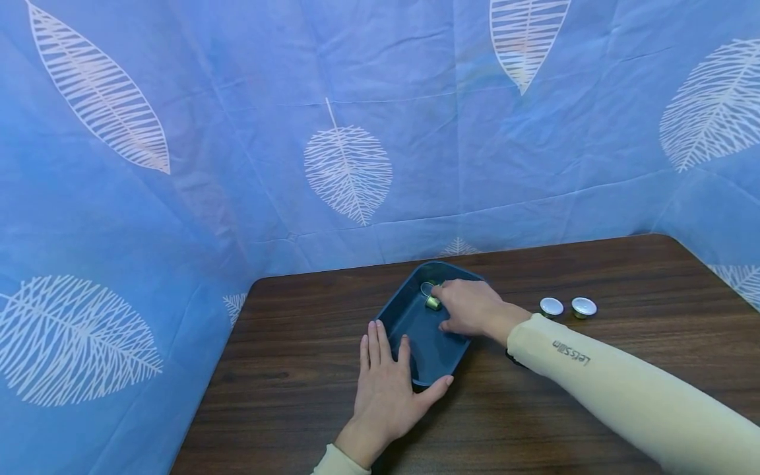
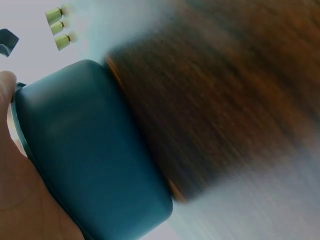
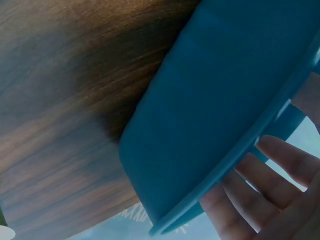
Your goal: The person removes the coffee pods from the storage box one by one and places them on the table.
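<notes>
Blue tray (image 1: 418, 330), gold capsule (image 1: 433, 303) inside

R hand (image 1: 472, 309) dips into tray over its right rim — thumb lower, index near the capsule, the two apart. Right wrist view has the other fingers hooked over the rim, tips hidden behind it, so can't tell if they pinch anything. L hand (image 1: 386, 396) lies at tray's near left corner: fingers straight, three close together, index a bit off, thumb spread wide along the near end.

Capsule sits toward tray's far end, tilted, right by the R index tip; R hand may hide more there. Tray itself is set at an angle on the dark wood table (image 1: 285, 369), L & R hands either side.

Right of tray, well apart from it: two capsules w/ white lids up, left one (image 1: 551, 307) & right one (image 1: 584, 307), side by side, just apart. L wrist view shows a row of three gold capsules (image 2: 57, 27) past tray.

Pale yellow R sleeve (image 1: 629, 386) w/ black lettering (image 1: 571, 352); matching L cuff (image 1: 341, 463). Behind table — blue cloth (image 1: 237, 145), white leaf prints.
</notes>
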`<state>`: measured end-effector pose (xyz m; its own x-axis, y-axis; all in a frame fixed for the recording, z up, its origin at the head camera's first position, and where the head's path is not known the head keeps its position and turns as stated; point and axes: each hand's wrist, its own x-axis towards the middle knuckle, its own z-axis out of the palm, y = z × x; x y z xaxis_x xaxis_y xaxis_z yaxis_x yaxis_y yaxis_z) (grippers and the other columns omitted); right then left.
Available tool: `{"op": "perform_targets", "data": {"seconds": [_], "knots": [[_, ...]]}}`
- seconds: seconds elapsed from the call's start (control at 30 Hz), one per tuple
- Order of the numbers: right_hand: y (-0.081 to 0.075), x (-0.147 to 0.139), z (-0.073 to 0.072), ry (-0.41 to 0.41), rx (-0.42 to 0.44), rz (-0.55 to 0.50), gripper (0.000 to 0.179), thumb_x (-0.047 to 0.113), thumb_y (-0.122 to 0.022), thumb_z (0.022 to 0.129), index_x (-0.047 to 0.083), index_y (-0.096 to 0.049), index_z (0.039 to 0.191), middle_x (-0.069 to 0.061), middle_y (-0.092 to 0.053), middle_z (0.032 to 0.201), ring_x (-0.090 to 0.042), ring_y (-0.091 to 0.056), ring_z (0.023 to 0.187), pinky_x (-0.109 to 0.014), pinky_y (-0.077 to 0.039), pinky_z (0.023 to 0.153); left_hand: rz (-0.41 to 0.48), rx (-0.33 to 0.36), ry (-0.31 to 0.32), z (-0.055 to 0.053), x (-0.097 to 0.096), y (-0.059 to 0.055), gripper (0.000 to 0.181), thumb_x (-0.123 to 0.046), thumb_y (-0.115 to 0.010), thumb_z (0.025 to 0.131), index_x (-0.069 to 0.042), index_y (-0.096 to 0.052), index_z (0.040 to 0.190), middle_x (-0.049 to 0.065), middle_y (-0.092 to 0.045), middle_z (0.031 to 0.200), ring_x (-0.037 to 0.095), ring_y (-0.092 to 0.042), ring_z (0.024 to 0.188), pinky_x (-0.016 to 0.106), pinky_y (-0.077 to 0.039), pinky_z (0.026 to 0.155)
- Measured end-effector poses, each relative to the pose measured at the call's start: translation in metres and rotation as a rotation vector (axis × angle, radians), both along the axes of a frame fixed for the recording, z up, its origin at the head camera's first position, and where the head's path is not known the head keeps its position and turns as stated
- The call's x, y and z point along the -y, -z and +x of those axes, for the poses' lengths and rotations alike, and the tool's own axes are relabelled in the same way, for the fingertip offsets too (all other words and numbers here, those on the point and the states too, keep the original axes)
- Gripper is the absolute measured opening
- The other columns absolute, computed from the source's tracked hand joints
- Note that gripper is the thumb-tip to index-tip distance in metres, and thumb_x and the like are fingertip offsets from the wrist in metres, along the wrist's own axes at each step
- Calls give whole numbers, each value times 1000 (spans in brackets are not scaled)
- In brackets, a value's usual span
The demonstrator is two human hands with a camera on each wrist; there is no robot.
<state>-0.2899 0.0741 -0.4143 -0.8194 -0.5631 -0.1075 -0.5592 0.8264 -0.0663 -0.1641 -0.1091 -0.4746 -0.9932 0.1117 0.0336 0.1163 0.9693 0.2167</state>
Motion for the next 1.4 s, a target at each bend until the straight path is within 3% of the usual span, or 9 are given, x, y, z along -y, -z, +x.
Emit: {"op": "perform_targets", "data": {"seconds": [0.47,0.7,0.87,1.1,1.4], "knots": [[4,13,-5,-6,110,49,71,37,-83,95,9,-56,155,-20,-62,152,-38,-67,134,-56,-60,102,6,9,1,0,-1,-1,110,-94,-38,91,-12,-46,164,27,-11,179,45,-5,169,62,-15,135],[10,16,-2,-11,127,60,65,34,-84,95,8,-61,150,-18,-71,140,-34,-71,128,-55,-60,103,-17,-3,1,-2,-2,0,112,-96,-34,90,-13,-46,164,27,-13,179,46,-7,168,62,-17,135],[13,15,-3,-27,114,76,62,35,-84,95,9,-64,148,-17,-72,138,-33,-72,126,-54,-61,101,-15,-8,2,-2,-3,0,111,-95,-36,90,-13,-47,164,27,-13,179,45,-6,168,62,-17,135],[12,15,-7,-45,69,22,58,34,-84,95,7,-66,144,-15,-74,135,-32,-74,120,-52,-63,96,-21,-6,-2,-3,-3,-1,111,-96,-35,90,-13,-47,164,27,-14,179,46,-7,168,62,-17,135],[11,21,-10,-31,-43,44,70,35,-80,98,6,-54,156,-23,-54,160,-39,-60,143,-54,-60,104,-16,-14,-5,-4,-3,0,107,-93,-41,91,-13,-48,163,27,-14,179,47,-10,168,62,-17,135]]}}
